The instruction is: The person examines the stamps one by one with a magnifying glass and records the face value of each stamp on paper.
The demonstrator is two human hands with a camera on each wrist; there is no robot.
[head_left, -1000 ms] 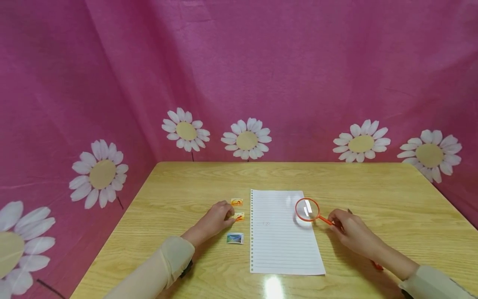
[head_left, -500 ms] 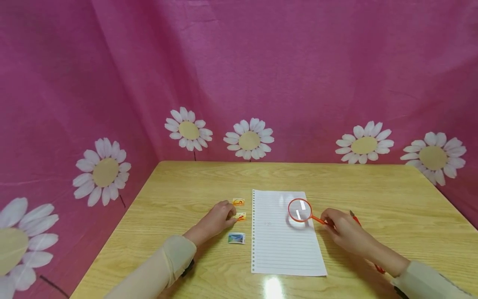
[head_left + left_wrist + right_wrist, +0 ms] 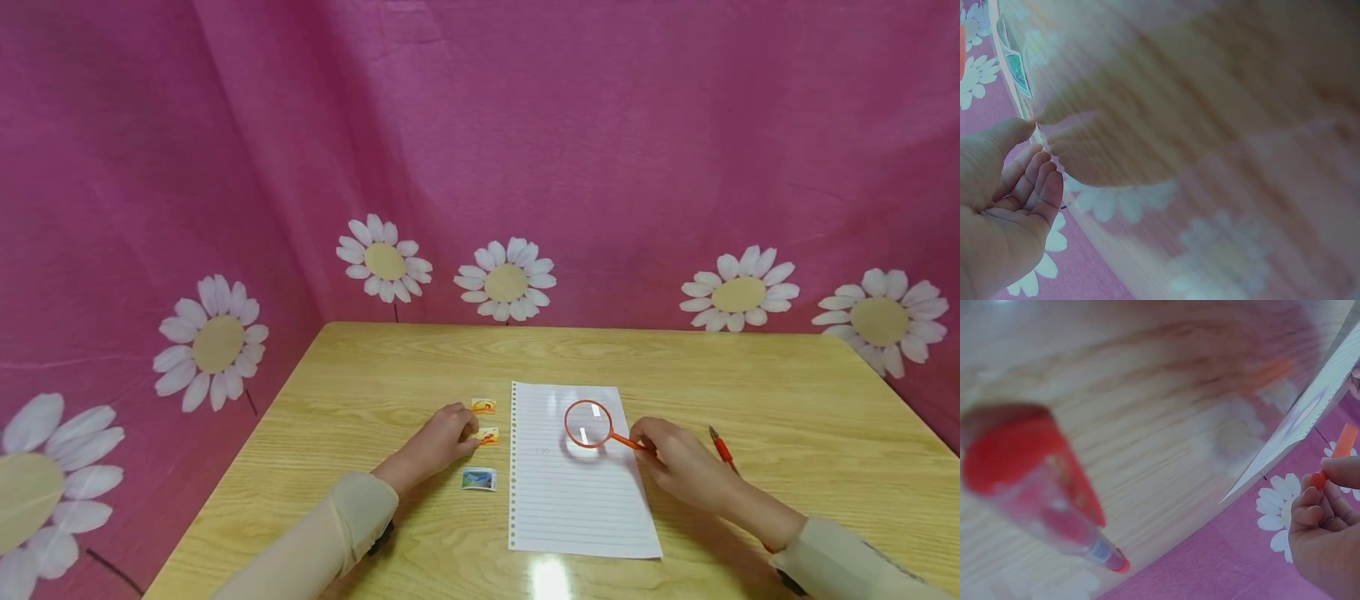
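My right hand [image 3: 681, 463] grips the handle of an orange-red magnifying glass [image 3: 624, 439]. Its round lens hangs close over the upper right part of a lined sheet of paper [image 3: 577, 508], glare showing in the glass. In the right wrist view, thumb and curled fingers pinch the handle [image 3: 1345, 442]. Left of the sheet, my left hand [image 3: 438, 442] has its thumb and fingertips at the left edge of the middle stamp [image 3: 489, 436], yellow with a red figure. Another yellow stamp [image 3: 483, 407] lies beyond it, and a blue-green stamp [image 3: 478, 478] lies nearer. Faint writing marks the sheet.
A red pen [image 3: 722, 450] lies on the wooden table [image 3: 405, 358] to the right, partly hidden under my right forearm; it looms large in the right wrist view. A pink cloth [image 3: 600, 150] with white daisies hangs behind the table.
The magnifying glass has moved left over the sheet with my right hand, uncovering more of the pen. My left hand stays at the middle stamp; the whole view shifts slightly.
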